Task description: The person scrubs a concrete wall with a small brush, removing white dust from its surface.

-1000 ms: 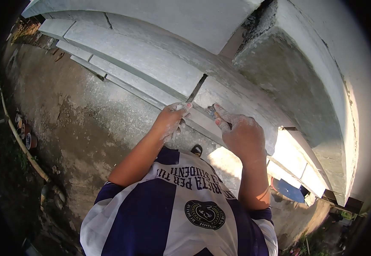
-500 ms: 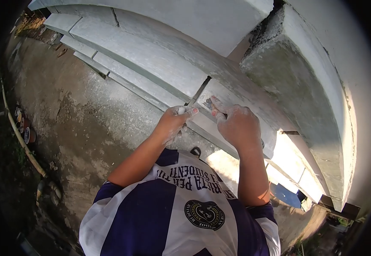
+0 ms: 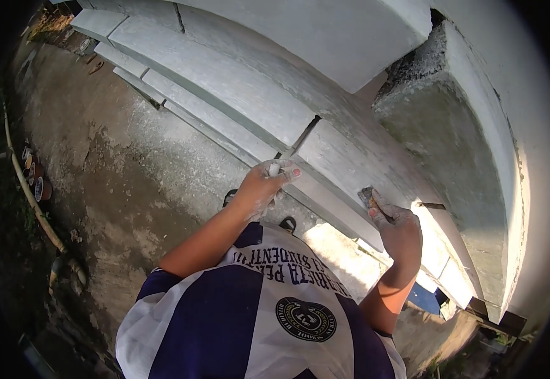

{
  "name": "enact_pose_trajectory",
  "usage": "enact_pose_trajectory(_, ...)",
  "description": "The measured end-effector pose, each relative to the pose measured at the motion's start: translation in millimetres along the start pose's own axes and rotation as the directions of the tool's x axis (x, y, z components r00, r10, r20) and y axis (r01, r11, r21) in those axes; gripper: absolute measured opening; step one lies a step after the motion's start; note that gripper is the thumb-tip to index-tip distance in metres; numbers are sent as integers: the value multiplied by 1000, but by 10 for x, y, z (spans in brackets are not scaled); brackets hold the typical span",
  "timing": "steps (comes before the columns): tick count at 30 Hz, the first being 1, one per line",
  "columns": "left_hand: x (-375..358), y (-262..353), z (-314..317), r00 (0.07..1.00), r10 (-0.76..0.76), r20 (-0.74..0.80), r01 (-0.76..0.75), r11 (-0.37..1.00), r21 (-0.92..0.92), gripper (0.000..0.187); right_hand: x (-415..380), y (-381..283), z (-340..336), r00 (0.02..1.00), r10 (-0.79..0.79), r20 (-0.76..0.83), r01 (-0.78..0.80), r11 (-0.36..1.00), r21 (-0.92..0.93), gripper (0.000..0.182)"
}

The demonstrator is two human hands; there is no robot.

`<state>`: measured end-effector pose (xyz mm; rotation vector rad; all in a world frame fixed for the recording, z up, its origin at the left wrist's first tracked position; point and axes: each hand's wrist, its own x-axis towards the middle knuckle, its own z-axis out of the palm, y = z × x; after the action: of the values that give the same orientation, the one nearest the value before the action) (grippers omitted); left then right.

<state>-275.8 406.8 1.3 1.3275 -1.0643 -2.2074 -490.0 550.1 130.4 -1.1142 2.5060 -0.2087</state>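
My right hand (image 3: 401, 232) presses a small dark, worn piece of sandpaper (image 3: 368, 196) against the pale face of a long masonry ledge (image 3: 335, 155). Its fingers are closed over the piece, and white dust coats them. My left hand (image 3: 263, 184) is curled near the ledge's lower edge, just below a dark vertical joint (image 3: 303, 136). A short white bit (image 3: 274, 169) shows between its thumb and fingers; whether it is held or is a covered fingertip I cannot make out.
A thick concrete block (image 3: 442, 139) juts out at the right above the ledge. White dust lies on the concrete floor (image 3: 174, 145). Buckets (image 3: 42, 188) and a long pole (image 3: 28, 189) are at the left. A blue item (image 3: 425, 298) lies low on the right.
My right hand has slid with the sandpaper along the ledge, to the right and downward, away from the joint. My left hand has stayed near the same place.
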Motion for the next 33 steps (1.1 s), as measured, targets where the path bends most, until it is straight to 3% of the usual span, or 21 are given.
enact_pose_trajectory(3, 14, -74, -20, 1000, 20, 9, -20, 999, -28, 50, 113, -20, 53, 999, -35, 19, 35, 999, -1, 36)
enact_pose_trajectory(6, 13, -88, -19, 999, 31, 21, -31, 999, -27, 49, 270, -509, 128, 997, -76, -1, 76, 993, -86, 36)
enact_pose_trajectory(8, 43, -115, -10, 998, 54, 16, -54, 999, -4, 49, 432, -705, 213, 979, -203, -24, 196, 965, -172, 38)
enact_pose_trajectory(12, -11, -58, 38, 999, 44, -11, -44, 999, -9, 51, 562, -998, 163, 981, -182, 66, 193, 942, -273, 40)
enact_pose_trajectory(17, -33, -22, 42, 999, 33, 12, -33, 999, -40, 55, 387, -659, 110, 989, -96, 108, 128, 931, -342, 39)
enact_pose_trajectory(20, -11, -64, 12, 999, 31, 24, -30, 999, -38, 57, 172, -461, -16, 987, -67, 148, 98, 971, -219, 36)
enact_pose_trajectory(23, -23, -110, -6, 996, 74, 57, -72, 996, -45, 60, 99, -527, -4, 994, -44, 102, 63, 980, -189, 34)
enact_pose_trajectory(26, -53, -112, 7, 998, 39, 53, -36, 998, -49, 63, 314, -785, 210, 987, -157, 30, 159, 956, -245, 34)
enact_pose_trajectory(28, -63, -98, 12, 997, 47, 67, -43, 998, -56, 64, 462, -1125, 239, 991, -114, 75, 133, 935, -327, 33)
enact_pose_trajectory(33, -45, -101, -12, 996, 34, 79, -29, 998, -62, 65, 462, -1161, 184, 991, -113, 74, 129, 952, -276, 34)
